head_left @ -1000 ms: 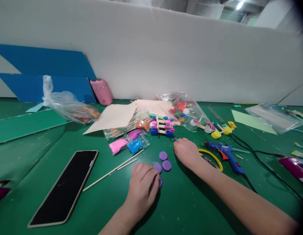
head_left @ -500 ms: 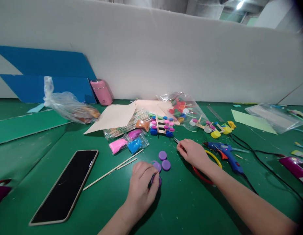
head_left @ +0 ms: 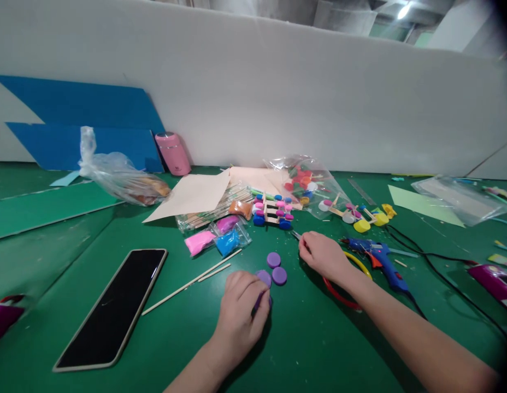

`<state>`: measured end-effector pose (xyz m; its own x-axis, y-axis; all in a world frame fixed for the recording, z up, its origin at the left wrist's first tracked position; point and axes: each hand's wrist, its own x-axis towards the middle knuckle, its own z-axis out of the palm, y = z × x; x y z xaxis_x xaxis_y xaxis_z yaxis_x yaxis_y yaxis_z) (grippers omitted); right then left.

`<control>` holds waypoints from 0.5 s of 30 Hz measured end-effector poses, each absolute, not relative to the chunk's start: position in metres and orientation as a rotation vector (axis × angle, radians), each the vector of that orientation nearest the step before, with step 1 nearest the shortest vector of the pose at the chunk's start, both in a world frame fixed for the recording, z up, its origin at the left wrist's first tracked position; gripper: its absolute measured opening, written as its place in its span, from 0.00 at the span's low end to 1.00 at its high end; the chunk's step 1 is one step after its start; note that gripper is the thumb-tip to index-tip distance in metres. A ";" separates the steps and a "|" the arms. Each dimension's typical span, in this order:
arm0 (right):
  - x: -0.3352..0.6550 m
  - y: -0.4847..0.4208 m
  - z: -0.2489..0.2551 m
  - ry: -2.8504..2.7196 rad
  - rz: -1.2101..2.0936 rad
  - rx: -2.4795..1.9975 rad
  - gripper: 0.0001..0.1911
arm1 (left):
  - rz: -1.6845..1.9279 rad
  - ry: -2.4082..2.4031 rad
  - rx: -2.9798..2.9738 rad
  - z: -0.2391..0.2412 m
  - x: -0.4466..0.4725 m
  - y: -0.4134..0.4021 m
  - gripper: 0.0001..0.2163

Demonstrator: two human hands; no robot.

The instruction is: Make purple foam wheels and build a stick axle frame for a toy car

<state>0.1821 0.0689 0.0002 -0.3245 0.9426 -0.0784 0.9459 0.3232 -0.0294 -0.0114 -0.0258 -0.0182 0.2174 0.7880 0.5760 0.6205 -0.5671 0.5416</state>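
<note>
My left hand (head_left: 241, 314) rests on the green table, fingers curled round a purple bottle cap (head_left: 264, 299) held on edge. Two more purple caps (head_left: 276, 268) lie flat just beyond it, with a third partly under my fingers. My right hand (head_left: 325, 255) is closed on a pair of scissors with red and yellow handles (head_left: 347, 289); the metal tips (head_left: 295, 234) stick out past my fingers. A small cart of craft sticks and coloured caps (head_left: 272, 212) stands behind the scissors' tips.
A black phone (head_left: 114, 305) lies at the left, wooden skewers (head_left: 196, 279) beside it. Clay packets (head_left: 214, 239), a bag of caps (head_left: 306, 183), a blue glue gun (head_left: 378, 256) with its cord, and a pink bottle (head_left: 174, 154) stand further back.
My right hand has closed on the scissors and lifted their handles off the table. My left hand has tipped its purple cap up on edge.
</note>
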 end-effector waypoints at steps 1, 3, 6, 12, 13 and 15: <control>0.184 0.069 0.001 2.536 -0.117 1.807 0.11 | 1.270 1.343 2.293 -0.018 -0.011 -0.026 0.05; 0.186 0.069 0.002 2.583 -0.148 1.816 0.10 | 1.275 1.340 2.296 -0.017 -0.011 -0.027 0.05; 0.190 0.070 0.005 2.658 -0.222 1.853 0.08 | 1.281 1.332 2.296 -0.018 -0.012 -0.027 0.05; 0.212 0.063 0.022 2.779 -0.450 1.954 0.08 | 1.264 1.315 2.295 -0.018 -0.011 -0.026 0.05; 0.215 0.061 0.024 2.792 -0.488 1.958 0.08 | 1.263 1.307 2.294 -0.017 -0.011 -0.027 0.05; 0.218 0.056 0.026 2.810 -0.556 1.960 0.09 | 1.271 1.279 2.290 -0.012 -0.008 -0.030 0.05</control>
